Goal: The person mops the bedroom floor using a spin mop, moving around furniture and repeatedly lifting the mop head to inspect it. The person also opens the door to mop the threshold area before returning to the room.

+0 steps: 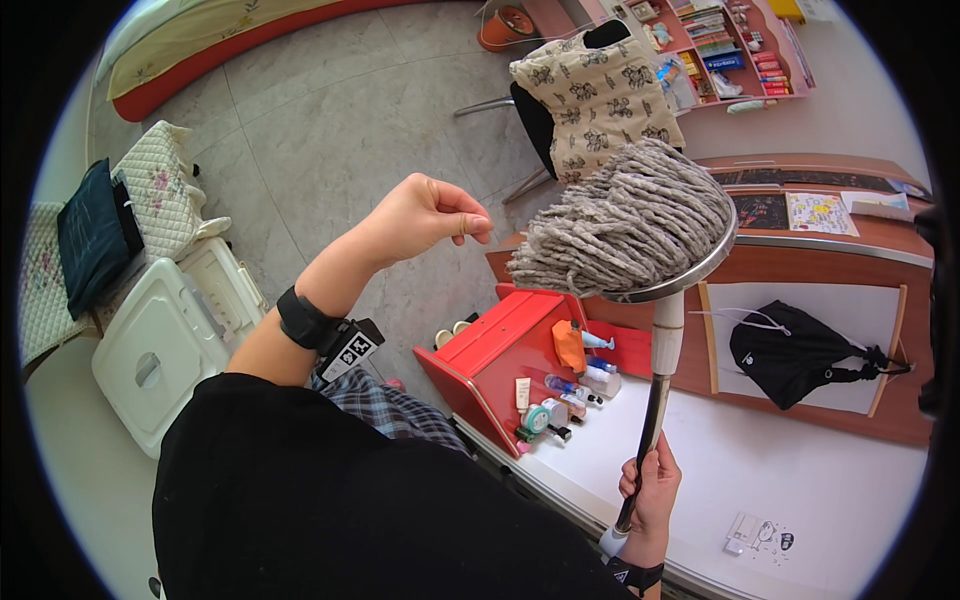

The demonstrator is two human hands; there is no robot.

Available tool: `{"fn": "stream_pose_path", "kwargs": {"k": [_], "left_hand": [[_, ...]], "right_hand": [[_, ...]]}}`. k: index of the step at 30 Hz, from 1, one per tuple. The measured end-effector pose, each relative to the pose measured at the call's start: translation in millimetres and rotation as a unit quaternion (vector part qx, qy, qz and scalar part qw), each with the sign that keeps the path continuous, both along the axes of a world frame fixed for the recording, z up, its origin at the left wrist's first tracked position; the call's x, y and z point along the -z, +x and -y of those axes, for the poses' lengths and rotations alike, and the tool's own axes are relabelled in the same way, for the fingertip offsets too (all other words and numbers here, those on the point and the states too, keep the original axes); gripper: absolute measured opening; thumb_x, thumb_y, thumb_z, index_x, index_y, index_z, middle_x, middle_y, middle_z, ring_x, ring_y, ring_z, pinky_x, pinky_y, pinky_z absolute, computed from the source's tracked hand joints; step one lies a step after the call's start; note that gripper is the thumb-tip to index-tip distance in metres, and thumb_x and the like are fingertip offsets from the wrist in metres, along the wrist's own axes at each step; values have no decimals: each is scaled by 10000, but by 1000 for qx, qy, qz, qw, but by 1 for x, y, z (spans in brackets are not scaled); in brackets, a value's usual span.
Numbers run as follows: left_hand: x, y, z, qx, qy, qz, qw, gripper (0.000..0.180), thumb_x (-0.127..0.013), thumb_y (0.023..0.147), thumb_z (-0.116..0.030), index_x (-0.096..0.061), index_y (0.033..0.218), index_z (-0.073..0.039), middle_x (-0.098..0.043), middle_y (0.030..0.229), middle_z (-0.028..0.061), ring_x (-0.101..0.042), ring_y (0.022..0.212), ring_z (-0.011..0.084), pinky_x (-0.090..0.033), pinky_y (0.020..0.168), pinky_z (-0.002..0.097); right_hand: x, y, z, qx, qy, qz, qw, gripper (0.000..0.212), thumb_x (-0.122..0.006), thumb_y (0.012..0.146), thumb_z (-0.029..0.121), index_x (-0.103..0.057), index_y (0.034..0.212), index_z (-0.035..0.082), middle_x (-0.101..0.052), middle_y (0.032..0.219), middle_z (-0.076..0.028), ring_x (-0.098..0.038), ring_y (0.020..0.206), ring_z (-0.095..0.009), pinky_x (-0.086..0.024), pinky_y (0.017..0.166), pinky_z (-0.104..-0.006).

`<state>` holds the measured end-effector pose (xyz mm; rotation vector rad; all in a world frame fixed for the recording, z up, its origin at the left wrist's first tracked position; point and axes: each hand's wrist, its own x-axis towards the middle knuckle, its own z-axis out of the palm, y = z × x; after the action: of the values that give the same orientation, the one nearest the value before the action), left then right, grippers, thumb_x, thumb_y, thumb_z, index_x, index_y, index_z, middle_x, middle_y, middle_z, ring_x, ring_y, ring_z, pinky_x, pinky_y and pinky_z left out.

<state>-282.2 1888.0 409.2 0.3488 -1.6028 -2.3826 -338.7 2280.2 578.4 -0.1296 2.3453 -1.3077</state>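
Observation:
My right hand [655, 487] is wrapped round the dark metal handle [651, 425] of a mop held head-up. At its top, the grey string mop head [620, 225] spreads from a round metal-rimmed disc, its strands flopping to the left. My left hand [437, 213] hangs in the air just left of the strands, apart from them. Its thumb and fingertips are pinched together; whatever may be between them is too small to make out. Black bands sit on both wrists.
A white desk with a red shelf unit [490, 350], several bottles and a black bag [785, 353] lies to the right. Beyond the mop is a chair with a patterned cover [590, 95]. White lidded bins [160, 350] stand at left; grey tiled floor [330, 130] lies between.

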Motion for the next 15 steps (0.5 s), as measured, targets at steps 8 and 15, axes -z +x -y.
{"fn": "stream_pose_path", "kwargs": {"k": [8, 15], "left_hand": [[16, 14, 16, -97, 12, 7, 995, 122, -589, 856, -173, -635, 835, -62, -654, 805, 23, -512, 678, 45, -374, 569, 186], [59, 47, 59, -219, -8, 88, 972, 129, -577, 849, -193, -637, 842, -79, -661, 824, 6, -527, 714, 48, -365, 601, 196]], "right_hand": [[2, -1, -6, 4, -4, 1, 1000, 424, -501, 923, 264, -418, 1303, 96, -391, 577, -1, -362, 450, -73, -293, 370, -189], [-1, 2, -9, 3, -1, 8, 1000, 428, -506, 920, 262, -416, 1301, 88, -397, 593, -2, -373, 458, -77, -303, 368, -193]]}}
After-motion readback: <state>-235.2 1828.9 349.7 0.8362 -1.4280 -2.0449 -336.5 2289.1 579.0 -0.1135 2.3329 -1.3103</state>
